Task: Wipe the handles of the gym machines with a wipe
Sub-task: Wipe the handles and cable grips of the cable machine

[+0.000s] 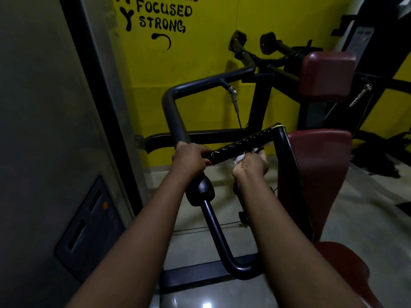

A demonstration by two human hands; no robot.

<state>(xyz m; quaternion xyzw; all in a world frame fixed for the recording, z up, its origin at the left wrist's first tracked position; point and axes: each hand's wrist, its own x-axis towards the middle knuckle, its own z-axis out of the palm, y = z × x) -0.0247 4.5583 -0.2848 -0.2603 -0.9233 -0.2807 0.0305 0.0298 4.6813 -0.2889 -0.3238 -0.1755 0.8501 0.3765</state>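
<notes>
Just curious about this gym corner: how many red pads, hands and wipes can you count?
Red pads: 3, upper, middle, seat
Hands: 2, left hand, right hand
Wipes: 1, white wipe
Total: 6

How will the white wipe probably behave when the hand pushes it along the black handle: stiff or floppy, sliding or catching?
The wipe looks crumpled inside the right hand, so it is probably soft and floppy and will fold around the bar. The handle has a ridged, taped grip, so the wipe may catch slightly rather than glide. The left hand grips the bar, likely steadying it.
</notes>
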